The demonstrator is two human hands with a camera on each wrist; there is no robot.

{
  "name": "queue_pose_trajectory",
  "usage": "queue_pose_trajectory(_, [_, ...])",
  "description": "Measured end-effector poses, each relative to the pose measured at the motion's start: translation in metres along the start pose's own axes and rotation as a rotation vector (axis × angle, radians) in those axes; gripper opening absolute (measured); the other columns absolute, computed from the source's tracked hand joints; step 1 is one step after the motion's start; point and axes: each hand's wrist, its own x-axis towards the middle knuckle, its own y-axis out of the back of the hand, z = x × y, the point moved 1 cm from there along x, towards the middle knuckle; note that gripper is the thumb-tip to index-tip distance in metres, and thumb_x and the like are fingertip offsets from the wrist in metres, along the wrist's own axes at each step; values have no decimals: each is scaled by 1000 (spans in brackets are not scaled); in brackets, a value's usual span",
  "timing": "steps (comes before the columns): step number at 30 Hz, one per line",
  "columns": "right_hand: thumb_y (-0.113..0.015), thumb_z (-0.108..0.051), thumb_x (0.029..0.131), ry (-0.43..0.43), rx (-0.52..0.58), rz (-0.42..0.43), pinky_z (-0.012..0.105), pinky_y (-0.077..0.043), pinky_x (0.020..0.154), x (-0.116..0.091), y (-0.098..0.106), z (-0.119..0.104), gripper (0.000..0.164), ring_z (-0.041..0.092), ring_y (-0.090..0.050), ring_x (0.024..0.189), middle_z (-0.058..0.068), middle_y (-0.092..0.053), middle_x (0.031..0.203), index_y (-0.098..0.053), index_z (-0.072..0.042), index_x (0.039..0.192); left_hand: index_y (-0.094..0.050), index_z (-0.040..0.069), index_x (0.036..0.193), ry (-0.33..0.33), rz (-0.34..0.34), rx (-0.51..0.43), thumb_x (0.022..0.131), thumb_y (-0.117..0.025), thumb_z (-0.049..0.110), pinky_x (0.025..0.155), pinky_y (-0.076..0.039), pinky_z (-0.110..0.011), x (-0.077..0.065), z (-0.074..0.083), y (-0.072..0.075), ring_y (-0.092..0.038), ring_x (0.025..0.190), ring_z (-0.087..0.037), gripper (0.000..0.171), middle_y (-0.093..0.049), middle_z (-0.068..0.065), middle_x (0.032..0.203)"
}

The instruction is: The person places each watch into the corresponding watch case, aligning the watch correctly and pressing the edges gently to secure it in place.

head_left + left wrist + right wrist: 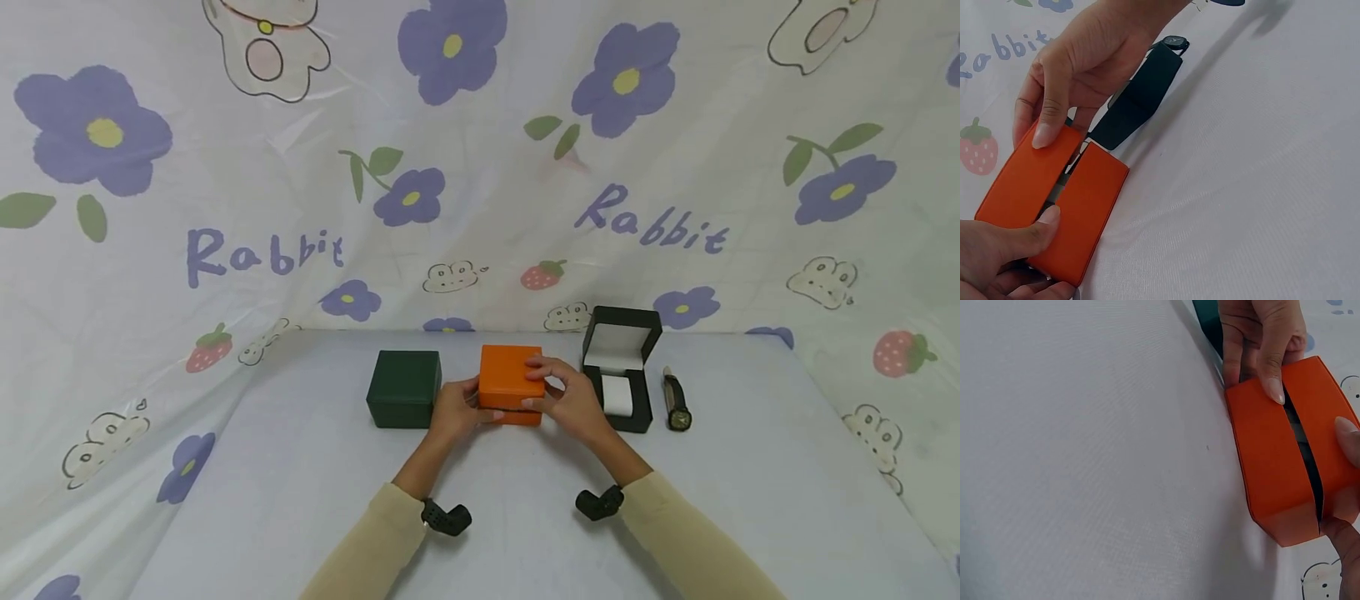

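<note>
An orange watch box point(511, 375) stands on the table between both hands. Its lid is slightly raised, and a dark gap point(1302, 445) runs between lid and base in the right wrist view. My left hand point(454, 412) grips the box's left side, its thumb on the front of the base by the gap. My right hand point(570, 400) holds the lid point(1030, 173) from the right, with its thumb on the lid's front and fingers over the top and side. What lies inside the box is mostly hidden.
A closed green box point(405, 388) stands just left of the left hand. Behind the right hand is an opened black watch box point(637, 398) with a white cushion point(617, 395). A wristwatch point(677, 404) with a dark strap lies farther right. Behind the table hangs a patterned cloth point(480, 167).
</note>
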Motion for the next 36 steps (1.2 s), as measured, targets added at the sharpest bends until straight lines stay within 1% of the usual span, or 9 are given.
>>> queue_pose_trajectory(6, [-86,1,78,0,8,-1,45,-48,106,-2,-1,0,34,30,-47,139,8,-60,140,-74,-4,109,-51,-5,144,11,8,-25,77,-86,-3,102,-51,-40,-1,2,0,-57,129,-34,76,-55,-20,144])
queue_pose_trajectory(12, [-85,-1,80,-12,1,-17,45,-47,107,-4,-1,2,31,27,-47,140,5,-59,141,-75,-7,109,-50,-4,146,17,3,-23,76,-86,-5,103,-50,-40,-1,0,-1,-56,130,-33,79,-54,-19,145])
queue_pose_trajectory(17, [-85,-3,81,9,-12,-27,46,-47,107,-4,-1,4,31,27,-46,140,6,-59,142,-74,-8,110,-47,-4,148,-22,-2,-18,76,-86,-5,106,-48,-42,-2,1,-1,-54,132,-34,81,-52,-18,147])
queue_pose_trajectory(21, [-84,-3,82,16,-26,-35,46,-47,108,-4,0,6,32,28,-44,142,5,-58,143,-74,-9,111,-41,-2,152,-58,-18,32,77,-87,1,110,-44,-42,-3,4,-2,-52,135,-33,88,-49,-17,151])
queue_pose_trajectory(25, [-83,-3,83,41,-42,-53,47,-45,110,-2,1,5,32,30,-44,142,7,-57,144,-74,-8,113,-31,0,157,-70,-43,75,80,-88,10,113,-41,-43,-4,8,-2,-51,137,-32,97,-44,-14,156])
queue_pose_trajectory(29, [-81,-5,86,103,-73,-76,51,-41,113,-1,5,2,27,32,-44,143,9,-60,142,-76,-7,112,-24,0,159,-45,-57,71,81,-88,16,116,-39,-45,-6,13,0,-49,138,-32,102,-40,-13,159])
queue_pose_trajectory(31, [-80,-8,87,129,-83,-80,53,-40,113,-1,7,-1,24,32,-45,142,11,-63,139,-77,-6,111,-22,2,160,-13,-54,81,82,-87,20,116,-38,-46,-8,17,1,-47,140,-34,103,-37,-13,161])
queue_pose_trajectory(34, [-79,-10,89,141,-87,-80,55,-41,112,-2,12,-9,22,31,-48,139,12,-65,135,-77,-4,111,-22,6,162,33,-40,101,82,-87,26,116,-37,-50,-11,24,3,-40,144,-36,105,-31,-14,163])
queue_pose_trajectory(36, [-78,-8,90,130,-83,-79,55,-43,111,-4,16,-15,23,30,-50,137,14,-65,134,-76,-2,112,-22,9,162,50,-27,118,82,-87,29,117,-34,-52,-12,29,5,-34,147,-36,105,-28,-13,165])
